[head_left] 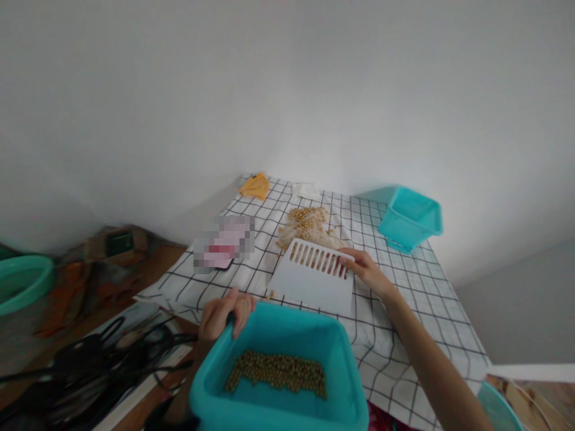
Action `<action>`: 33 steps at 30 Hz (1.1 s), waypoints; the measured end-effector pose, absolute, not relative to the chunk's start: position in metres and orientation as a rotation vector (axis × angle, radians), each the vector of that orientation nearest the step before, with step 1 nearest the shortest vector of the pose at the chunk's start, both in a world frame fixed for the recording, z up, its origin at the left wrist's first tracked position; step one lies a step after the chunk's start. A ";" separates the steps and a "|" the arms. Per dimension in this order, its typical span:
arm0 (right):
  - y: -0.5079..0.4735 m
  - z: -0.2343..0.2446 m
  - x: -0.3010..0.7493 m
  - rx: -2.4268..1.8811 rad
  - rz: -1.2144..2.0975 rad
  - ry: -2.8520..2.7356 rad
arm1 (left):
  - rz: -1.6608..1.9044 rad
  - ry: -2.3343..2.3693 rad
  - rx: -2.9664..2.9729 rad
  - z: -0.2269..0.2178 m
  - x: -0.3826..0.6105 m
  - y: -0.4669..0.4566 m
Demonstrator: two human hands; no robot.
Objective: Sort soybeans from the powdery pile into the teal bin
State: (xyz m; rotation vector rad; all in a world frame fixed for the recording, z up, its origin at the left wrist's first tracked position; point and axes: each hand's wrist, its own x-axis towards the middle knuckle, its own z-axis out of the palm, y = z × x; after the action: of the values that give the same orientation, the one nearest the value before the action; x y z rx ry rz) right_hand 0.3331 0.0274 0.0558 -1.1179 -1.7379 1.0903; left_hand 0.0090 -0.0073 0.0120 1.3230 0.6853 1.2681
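Note:
My left hand [224, 314] is closed over the far left rim of a teal plastic tub [287, 320], which sits at the table's near edge. A layer of small round brownish-green beans or pellets [278, 371] covers part of its floor. In my right hand [366, 269] is a white plastic scraper [309, 286] with a row of slots along its far end. The fingers grip its right corner, and its plain edge points toward the tub. Just beyond the scraper lies a spread pile of yellowish grains [308, 221], too small to name surely.
A second teal tub [411, 218] stands tilted at the table's right. On the checked tablecloth [368, 218] lie a blurred pink phone-like object [227, 239], a yellow cloth-like item [255, 187] and a white tissue [306, 191]. Black cables [103, 353] clutter the lower left. A wall backs the table.

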 end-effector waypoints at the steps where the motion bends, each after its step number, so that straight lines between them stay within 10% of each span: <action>1: 0.027 0.056 0.333 -1.125 1.076 -1.736 | 1.285 0.690 1.309 0.011 0.008 -0.008; 33: 0.030 0.051 0.319 -1.066 1.104 -1.538 | 1.264 0.706 1.296 0.018 -0.009 0.003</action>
State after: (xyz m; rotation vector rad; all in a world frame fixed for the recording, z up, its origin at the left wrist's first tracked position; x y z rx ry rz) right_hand 0.3192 0.0296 0.0509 -1.0660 -1.5385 1.1044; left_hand -0.0086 0.0029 0.0182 1.2958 0.7065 1.2640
